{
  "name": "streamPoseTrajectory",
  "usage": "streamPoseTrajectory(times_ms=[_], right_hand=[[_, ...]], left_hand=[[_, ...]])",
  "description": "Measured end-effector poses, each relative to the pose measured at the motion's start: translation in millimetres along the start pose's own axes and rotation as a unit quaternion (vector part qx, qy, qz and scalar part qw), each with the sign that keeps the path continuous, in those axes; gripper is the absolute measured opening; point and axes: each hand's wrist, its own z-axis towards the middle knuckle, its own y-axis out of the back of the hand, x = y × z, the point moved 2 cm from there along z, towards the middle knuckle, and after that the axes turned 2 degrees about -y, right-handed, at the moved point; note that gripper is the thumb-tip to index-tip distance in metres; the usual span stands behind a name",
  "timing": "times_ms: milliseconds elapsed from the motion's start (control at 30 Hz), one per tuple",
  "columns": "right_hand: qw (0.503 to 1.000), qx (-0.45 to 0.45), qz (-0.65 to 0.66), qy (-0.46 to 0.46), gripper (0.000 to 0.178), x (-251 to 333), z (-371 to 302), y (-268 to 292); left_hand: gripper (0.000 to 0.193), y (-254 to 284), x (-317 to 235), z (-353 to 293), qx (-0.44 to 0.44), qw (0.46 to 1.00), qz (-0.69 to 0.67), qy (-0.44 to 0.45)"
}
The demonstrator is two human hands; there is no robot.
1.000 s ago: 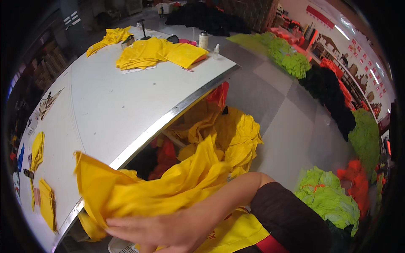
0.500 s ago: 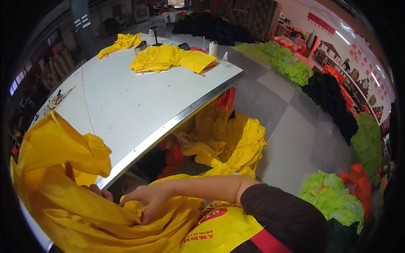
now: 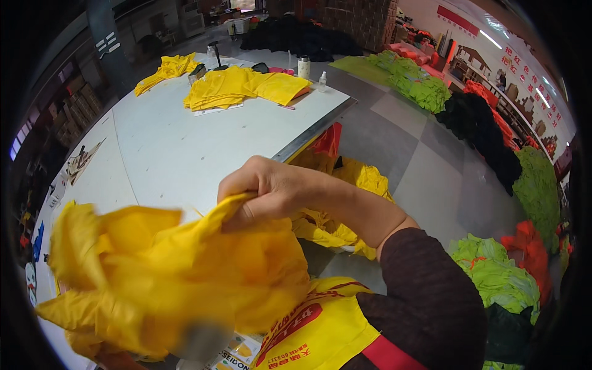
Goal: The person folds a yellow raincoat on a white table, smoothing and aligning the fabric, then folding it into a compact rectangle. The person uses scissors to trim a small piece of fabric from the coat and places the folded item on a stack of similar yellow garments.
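right hand [image 3: 262, 191] now higher, gripping yellow cloth [image 3: 179, 265] at eight o'clock, so it hangs loose, mid-handling; left hand [image 3: 120, 360] mostly hidden, grip unclear

1. Beyond my right fingers [image 3: 239, 182], a white table [image 3: 179, 142] spreads ahead and leftward, its near edge trimmed with a metal strip [image 3: 314, 131].
2. Right of my fingers I see grey floor [image 3: 431, 179] in lighter and darker squares.
3. Far ahead and right of them stands a pale wall [image 3: 468, 42] with a red banner [image 3: 458, 20] and a glowing tube light [image 3: 491, 39].
4. Far ahead and left rises a dark pillar [image 3: 112, 58]; farther left, a bright window [image 3: 21, 137] breaks the gloom.
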Motion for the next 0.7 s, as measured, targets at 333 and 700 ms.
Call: streamPoseTrajectory(times_ms=[333, 700], right_hand=[[0.885, -0.102, 0.436, -0.127, 0.033, -146.2, 25.4, -1.7], [0.839, -0.183, 0.502, -0.1, 0.032, -208.8, 43.2, 46.6]], left_hand=[[0.046, -111.8, 32.9, 48.4, -0.034, 0.961, -0.212, 0.171], [0.042, -110.8, 81.9, 51.1, -0.165, 0.969, -0.015, 0.182]])
